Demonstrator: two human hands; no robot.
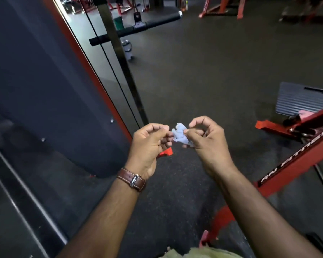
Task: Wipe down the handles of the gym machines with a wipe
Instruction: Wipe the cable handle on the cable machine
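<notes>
Both hands pinch a small crumpled pale-blue wipe [180, 134] between them, held in mid-air above the dark rubber floor [203, 71]: the left hand [151, 144] nips its left edge between thumb and curled fingertips, and the right hand [206, 138] grips its right edge the same way, the two hands almost meeting. A brown leather watch strap [131, 179] with a metal buckle circles the left wrist. Just left of the hands rises a dark padded panel [45, 81] edged by a red frame [93, 75], with black cables [110, 62] running beside it. To the right a red machine beam [295, 161] carries white lettering, of which "FITNESS" can be made out; the letters before it are unclear. Beyond it sits a ribbed grey footplate [302, 99]. Farther off, near the top, a black padded bar handle [153, 23] hangs from a clip, with a green bin-like container [118, 22] behind it, its contents not visible.
</notes>
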